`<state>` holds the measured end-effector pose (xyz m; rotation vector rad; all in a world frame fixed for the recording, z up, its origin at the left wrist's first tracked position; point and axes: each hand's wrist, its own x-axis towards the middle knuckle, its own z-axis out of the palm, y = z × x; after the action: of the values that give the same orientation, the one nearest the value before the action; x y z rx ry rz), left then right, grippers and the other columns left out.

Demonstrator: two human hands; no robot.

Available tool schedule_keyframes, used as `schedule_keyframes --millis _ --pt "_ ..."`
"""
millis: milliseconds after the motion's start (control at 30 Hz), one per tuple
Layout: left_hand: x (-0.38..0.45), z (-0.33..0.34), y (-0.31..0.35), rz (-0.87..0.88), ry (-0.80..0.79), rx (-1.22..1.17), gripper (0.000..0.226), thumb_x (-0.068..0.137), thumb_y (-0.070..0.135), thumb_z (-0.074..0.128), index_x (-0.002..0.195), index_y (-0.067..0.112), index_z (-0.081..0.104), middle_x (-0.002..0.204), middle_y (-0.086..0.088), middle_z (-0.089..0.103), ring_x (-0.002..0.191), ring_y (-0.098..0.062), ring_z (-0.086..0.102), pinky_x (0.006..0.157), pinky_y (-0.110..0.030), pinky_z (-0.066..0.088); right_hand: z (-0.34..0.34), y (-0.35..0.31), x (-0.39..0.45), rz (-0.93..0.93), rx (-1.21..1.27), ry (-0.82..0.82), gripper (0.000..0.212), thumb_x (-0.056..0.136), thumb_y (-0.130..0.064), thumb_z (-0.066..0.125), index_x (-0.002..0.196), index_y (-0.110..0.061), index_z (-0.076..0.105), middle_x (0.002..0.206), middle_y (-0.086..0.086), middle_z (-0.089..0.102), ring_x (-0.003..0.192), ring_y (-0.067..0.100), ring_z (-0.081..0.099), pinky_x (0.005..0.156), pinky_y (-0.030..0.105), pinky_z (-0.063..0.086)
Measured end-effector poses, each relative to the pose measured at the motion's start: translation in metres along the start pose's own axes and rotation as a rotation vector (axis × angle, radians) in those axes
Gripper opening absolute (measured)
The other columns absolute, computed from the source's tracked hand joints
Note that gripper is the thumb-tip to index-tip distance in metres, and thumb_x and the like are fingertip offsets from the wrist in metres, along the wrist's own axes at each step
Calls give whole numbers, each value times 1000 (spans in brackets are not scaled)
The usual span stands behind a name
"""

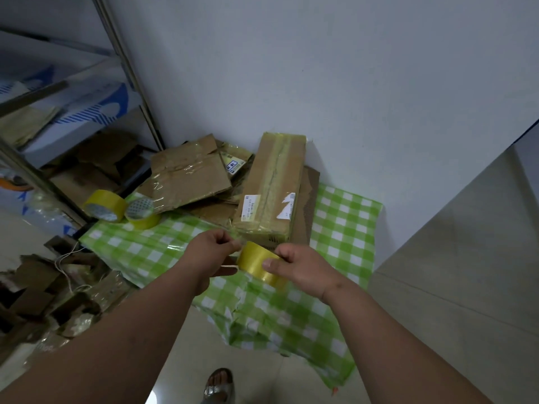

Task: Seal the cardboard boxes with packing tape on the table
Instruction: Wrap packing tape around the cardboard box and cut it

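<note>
2 hands [256,258] grip tape roll [253,262], box [269,188] sealed

3 tape rolls [256,265], perhaps 1 sealed box [269,188]

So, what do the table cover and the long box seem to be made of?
Table cover: probably thin plastic sheet, green and white checks; it is glossy and crinkles at the hanging edge.
Long box: brown matte cardboard, with shiny yellowish tape along its top seam and paper labels near the front end.

Both arms reach forward, left hand [211,248] pinching with curled fingers, right hand [303,265] gripping, thumb forward.
</note>
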<state>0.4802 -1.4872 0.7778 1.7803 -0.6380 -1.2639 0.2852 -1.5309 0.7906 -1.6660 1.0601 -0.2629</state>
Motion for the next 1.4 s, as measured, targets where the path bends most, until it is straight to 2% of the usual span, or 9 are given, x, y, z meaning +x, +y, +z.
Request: schedule_keyframes --millis 233,433,533,633,800,1033,1200,1300,1400 --pt "14 -2 6 8 30 -118 18 95 5 59 79 11 54 98 -10 67 89 -29 73 76 -44 59 -17 6 15 50 20 81 33 88 -34 72 65 -19 53 58 -10 45 48 -1 41 47 14 33" --pt "39 -8 13 -11 26 -147 18 96 7 60 80 13 54 92 -6 63 94 -24 70 76 -43 59 -33 1 31 118 41 -22 20 76 -36 67 77 -16 64 76 -1 59 78 18 57 74 35 43" --pt "51 -13 15 -17 28 -151 17 95 8 61 81 13 54 91 -6 63 92 -22 70 71 -39 59 -36 -5 38 114 -9 -70 37 73 -42 64 94 -13 68 98 8 69 98 26 65 91 42 48" --pt "60 -15 14 -32 30 -163 20 95 7 61 77 13 53 87 -6 62 84 -19 68 68 -38 58 -40 -4 44 75 -52 -51 18 90 -33 68 77 -21 64 79 -1 65 76 13 62 73 31 47" --pt "72 -29 9 -72 111 -250 22 95 5 60 76 13 51 84 -6 62 84 -21 66 74 -42 59 -54 8 46 110 -109 155 44 81 -43 75 58 -21 46 54 -12 42 48 1 41 52 22 31" --pt "88 -41 3 -95 92 -223 18 93 7 64 78 14 56 88 -5 63 83 -19 67 60 -35 59 -63 21 37 137 61 201 33 86 -36 70 64 -16 56 65 -2 49 66 12 46 66 30 34" --pt "94 -32 -6 -106 150 -259 17 92 7 65 79 14 57 89 -5 64 82 -18 66 68 -37 59 -65 23 44 120 -123 301 38 93 -33 64 61 -18 48 58 -7 44 52 4 40 53 23 32" --pt "100 -30 -9 -120 212 -313 21 92 8 65 76 16 55 87 -4 63 81 -18 65 73 -39 60 -69 29 48 137 -423 341 39 92 -44 61 62 -22 49 60 -3 48 62 15 48 59 32 33" --pt "106 -28 -7 -135 204 -289 18 90 9 68 78 15 57 91 -4 65 83 -18 65 77 -41 60 -70 33 48 172 -469 369 35 91 -50 59 70 -22 59 66 0 58 72 21 57 68 35 42"
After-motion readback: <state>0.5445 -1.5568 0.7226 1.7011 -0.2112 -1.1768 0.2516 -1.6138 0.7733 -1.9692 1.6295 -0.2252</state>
